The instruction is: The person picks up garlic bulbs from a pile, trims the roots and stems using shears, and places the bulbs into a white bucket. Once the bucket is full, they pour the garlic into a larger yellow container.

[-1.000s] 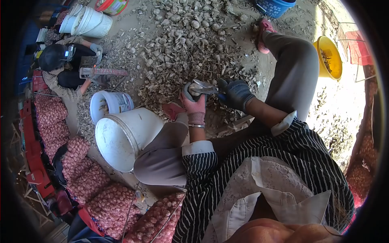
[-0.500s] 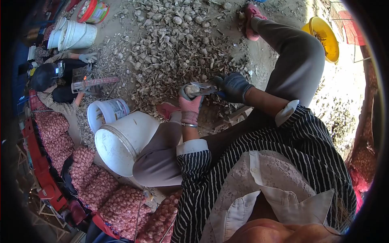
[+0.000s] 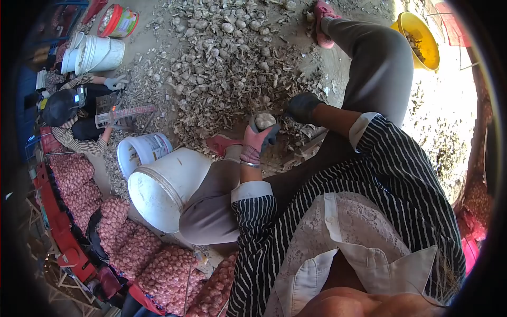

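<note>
A whitish garlic bulb point(image 3: 264, 121) rests in my left hand point(image 3: 257, 138), which wears a pink and grey glove with its fingers curled round the bulb. To the right of it is my right hand point(image 3: 304, 107) in a dark grey-blue glove, apart from the bulb. Its fingers are in shadow, and whether they hold a tool cannot be made out. Beyond both hands, garlic bulbs and dry stalks point(image 3: 227, 68) lie heaped on the ground.
A large white bucket point(image 3: 171, 185) lies tilted by my left knee, beside a smaller white bucket point(image 3: 142, 153). A co-worker point(image 3: 74, 111) sits at the left. Net sacks of garlic point(image 3: 166, 274) line the lower left. A yellow bucket point(image 3: 417, 39) stands upper right.
My right hand has drawn back from the bulb, and the metal tool seen at the bulb earlier no longer shows. My left hand has shifted slightly right and down with the bulb.
</note>
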